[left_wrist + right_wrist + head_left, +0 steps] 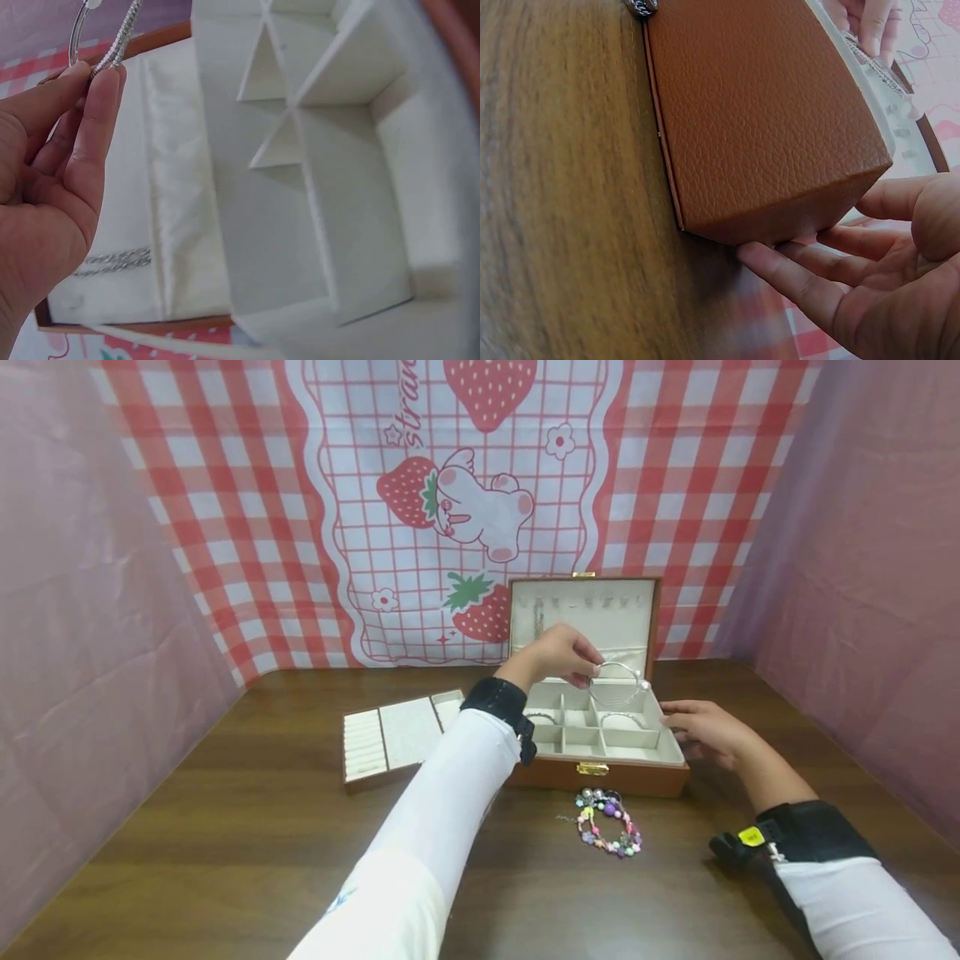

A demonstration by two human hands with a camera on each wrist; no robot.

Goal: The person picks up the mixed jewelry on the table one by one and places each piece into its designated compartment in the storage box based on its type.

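Left hand [558,653] pinching silver bangle [637,675] by its edge — bangle raised over open jewellery box [555,777]. Right hand [705,731] loosely extended, fingertips touching box's end wall at 3 o'clock. Beaded bracelets [628,843] on wooden table [247,835], just off box's 6 o'clock. Tray [408,731] at 9 o'clock — lid [630,618] upright at 12.

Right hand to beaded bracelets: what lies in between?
The front right corner of the brown jewelry box, then a strip of bare tabletop before the beaded bracelets; head view shows it.
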